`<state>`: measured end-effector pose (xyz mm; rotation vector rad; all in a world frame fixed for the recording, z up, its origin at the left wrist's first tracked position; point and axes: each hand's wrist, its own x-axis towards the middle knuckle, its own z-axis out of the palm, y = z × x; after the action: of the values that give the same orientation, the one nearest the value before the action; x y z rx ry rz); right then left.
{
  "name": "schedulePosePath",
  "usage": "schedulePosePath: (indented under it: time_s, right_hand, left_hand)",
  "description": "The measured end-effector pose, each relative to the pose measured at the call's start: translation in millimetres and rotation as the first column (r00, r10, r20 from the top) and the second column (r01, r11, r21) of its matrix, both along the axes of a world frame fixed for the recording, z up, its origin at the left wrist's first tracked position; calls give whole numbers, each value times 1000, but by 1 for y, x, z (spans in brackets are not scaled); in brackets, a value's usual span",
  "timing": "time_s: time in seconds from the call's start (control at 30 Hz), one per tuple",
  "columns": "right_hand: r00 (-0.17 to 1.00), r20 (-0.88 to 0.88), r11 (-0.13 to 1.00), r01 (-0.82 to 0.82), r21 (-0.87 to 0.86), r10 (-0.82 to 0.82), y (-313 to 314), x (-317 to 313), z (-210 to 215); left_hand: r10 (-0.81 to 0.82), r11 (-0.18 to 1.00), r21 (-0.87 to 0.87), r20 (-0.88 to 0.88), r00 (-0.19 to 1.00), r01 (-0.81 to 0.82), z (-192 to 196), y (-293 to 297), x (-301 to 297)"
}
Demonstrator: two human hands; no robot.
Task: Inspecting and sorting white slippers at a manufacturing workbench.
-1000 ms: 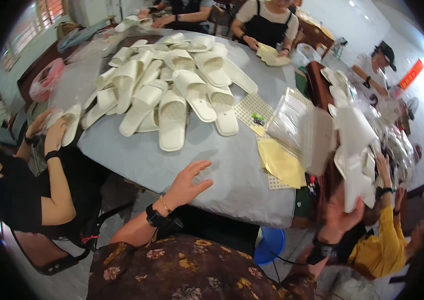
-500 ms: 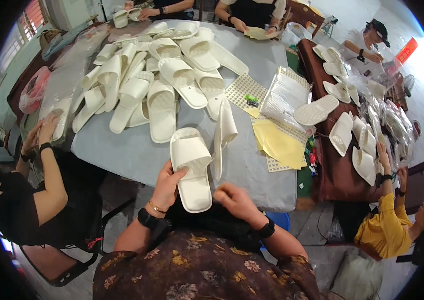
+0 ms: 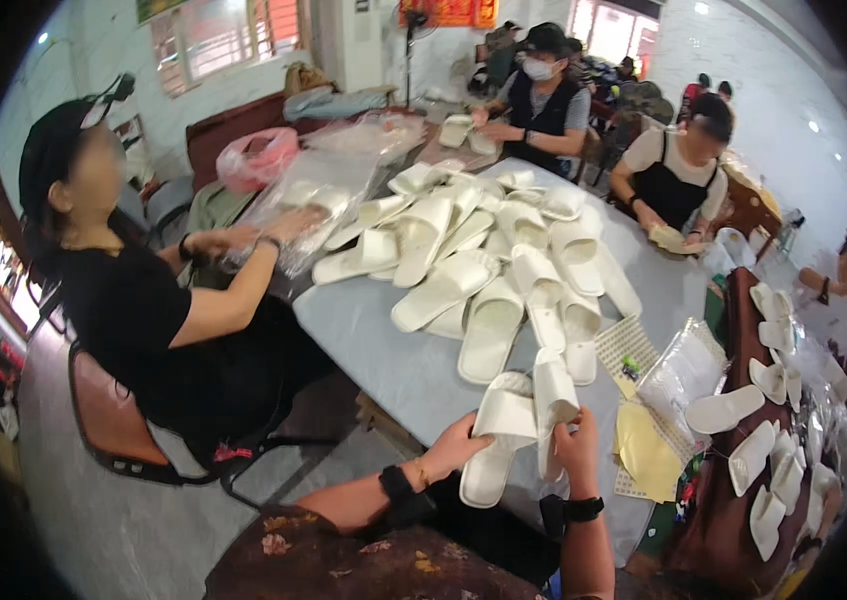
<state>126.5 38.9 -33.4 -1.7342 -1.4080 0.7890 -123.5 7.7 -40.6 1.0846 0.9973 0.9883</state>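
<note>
My left hand (image 3: 456, 447) grips a white slipper (image 3: 500, 435) by its side, sole flat, at the near edge of the grey table (image 3: 384, 345). My right hand (image 3: 578, 447) holds a second white slipper (image 3: 553, 408) upright on its edge, right beside the first. Both hands wear dark wristbands. Just beyond them a large pile of white slippers (image 3: 489, 260) covers the middle of the table.
A person in black (image 3: 134, 300) sits at the table's left handling a clear plastic bag (image 3: 319, 195). Two more people (image 3: 544, 85) work at the far end. Yellow sheets (image 3: 647, 452), clear bags (image 3: 682, 368) and a dark side table with more slippers (image 3: 764, 440) lie to the right.
The view has swung up and left, bringing the seated person into sight. My hands still hold the two slippers; the right one now stands more upright against the left one.
</note>
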Motion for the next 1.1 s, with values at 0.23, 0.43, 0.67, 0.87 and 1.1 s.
schedulePosePath:
  time_s: [0.23,0.43,0.67,0.87,1.1]
  right_hand:
    - [946,325,996,40,-83,-11,33,-11,2]
    - [934,336,990,90,110,-122,-15,15,28]
    - [873,425,971,211,114,-239,-79,41,35]
    - [854,478,976,211,43,-206,-85,40,30]
    - [878,444,983,150,103,-180,-80,40,12]
  left_hand:
    - [-22,997,-71,107,994,30,-11,7,-12]
    - [20,993,-122,136,991,-4,10,11,-12]
    - [-44,996,-75,108,993,52,4,19,7]
    - [-14,956,275,-309,951,103,0,25,34]
    - [214,847,524,-490,845,90,-14,8,26]
